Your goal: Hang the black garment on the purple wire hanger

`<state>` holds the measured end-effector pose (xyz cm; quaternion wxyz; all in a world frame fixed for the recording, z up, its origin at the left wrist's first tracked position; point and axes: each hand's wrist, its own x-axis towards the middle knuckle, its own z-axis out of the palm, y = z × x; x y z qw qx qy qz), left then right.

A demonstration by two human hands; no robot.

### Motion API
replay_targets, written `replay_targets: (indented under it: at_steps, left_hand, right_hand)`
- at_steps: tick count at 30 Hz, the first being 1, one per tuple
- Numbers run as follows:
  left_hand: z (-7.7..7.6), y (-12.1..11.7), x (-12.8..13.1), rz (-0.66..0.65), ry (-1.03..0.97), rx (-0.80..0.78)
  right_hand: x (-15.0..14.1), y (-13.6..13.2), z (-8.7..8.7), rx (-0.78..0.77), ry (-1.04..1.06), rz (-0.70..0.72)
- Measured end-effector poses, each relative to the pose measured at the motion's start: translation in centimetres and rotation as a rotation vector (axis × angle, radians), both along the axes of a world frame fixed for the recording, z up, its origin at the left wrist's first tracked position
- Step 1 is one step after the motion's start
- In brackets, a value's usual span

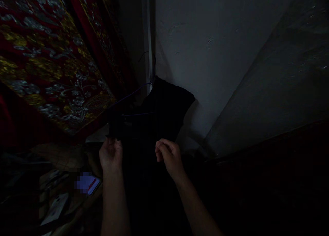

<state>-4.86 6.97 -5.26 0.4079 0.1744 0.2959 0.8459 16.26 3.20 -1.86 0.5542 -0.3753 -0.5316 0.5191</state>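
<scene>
A black garment [156, 109] hangs on a thin purple hanger [133, 94] against the corner of a white wall. My left hand [111, 154] grips the garment's left edge with its fingers closed. My right hand [168, 155] pinches the dark cloth near the middle, fingers curled together. The lower part of the garment fades into shadow between my forearms.
A red fabric with gold and silver embroidery [51, 58] hangs at the left. Below it lie papers and a lit phone screen [86, 184] on a cluttered surface. A grey slanted panel [277, 82] stands at the right, with dark furniture [269, 181] beneath it.
</scene>
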Motion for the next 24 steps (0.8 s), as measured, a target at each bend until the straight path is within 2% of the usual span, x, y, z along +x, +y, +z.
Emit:
replay_targets:
  at_steps: [2, 4, 6, 10, 12, 16, 18, 20, 22, 24]
  left_hand:
    - [-1.1, -1.3, 1.8, -0.008, -0.102, -0.066]
    - [-1.3, -2.2, 3.3, -0.06, -0.184, -0.122]
    - [-0.6, -2.8, 4.5, -0.12, -0.186, -0.118]
    - [1.6, -4.3, 6.7, -0.149, -0.024, -0.011]
    - [2.5, -5.4, 7.9, -0.165, 0.119, 0.01]
    - [3.6, -7.6, 10.3, -0.164, 0.65, 0.0]
    - [4.0, -7.9, 10.6, -0.175, 0.893, 0.032]
    - [4.1, -7.7, 10.1, -0.195, 1.047, 0.077]
    - [3.7, -7.0, 9.1, -0.303, 1.107, 0.102]
    - [2.6, -6.2, 7.9, -0.547, 1.124, 0.078]
  right_hand:
    - [0.3, -0.8, -1.3, -0.059, 0.062, -0.068]
    - [0.9, -1.1, -2.5, -0.092, 0.091, -0.122]
    - [1.6, -1.1, -3.2, -0.099, 0.081, -0.168]
    - [3.1, -0.7, -3.9, -0.062, -0.005, -0.269]
    - [3.3, -1.1, -4.0, -0.012, -0.058, -0.213]
    - [2.2, -2.7, -3.7, 0.088, -0.11, 0.058]
    - [1.5, -3.3, -3.1, 0.099, -0.138, 0.109]
    - [1.2, -3.6, -2.4, 0.093, -0.179, 0.122]
    - [1.7, -3.4, -1.6, 0.083, -0.275, 0.165]
    - [2.9, -2.9, -0.6, 0.083, -0.422, 0.213]
